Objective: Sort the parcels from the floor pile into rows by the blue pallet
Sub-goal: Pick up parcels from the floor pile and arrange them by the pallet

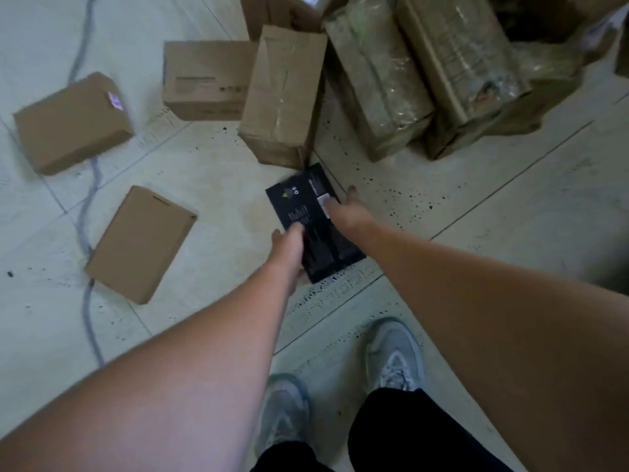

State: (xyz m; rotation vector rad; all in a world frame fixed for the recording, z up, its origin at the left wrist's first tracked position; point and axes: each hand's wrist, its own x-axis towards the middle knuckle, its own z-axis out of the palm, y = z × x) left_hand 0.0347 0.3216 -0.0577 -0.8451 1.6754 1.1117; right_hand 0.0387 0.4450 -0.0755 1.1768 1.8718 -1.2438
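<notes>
From the head view, both hands reach down to a flat black parcel (pixel 315 226) lying on the tiled floor (pixel 510 216) just before the heap of taped brown parcels (pixel 391 80). The left hand (pixel 289 241) grips its near left edge, while the right hand (pixel 343 207) rests on its right side, fingers apparently straight, probably steadying it for lifting. Three brown cartons lie apart at left; the nearest (pixel 139 243) rests across a grey cable (pixel 89 206). No blue pallet shows.

Pale tiled floor (pixel 493 212), black-speckled: three loose brown boxes (pixel 139 243) at left, grey cable (pixel 89 199), black box (pixel 315 226), taped parcels (pixel 377 83) beyond.
</notes>
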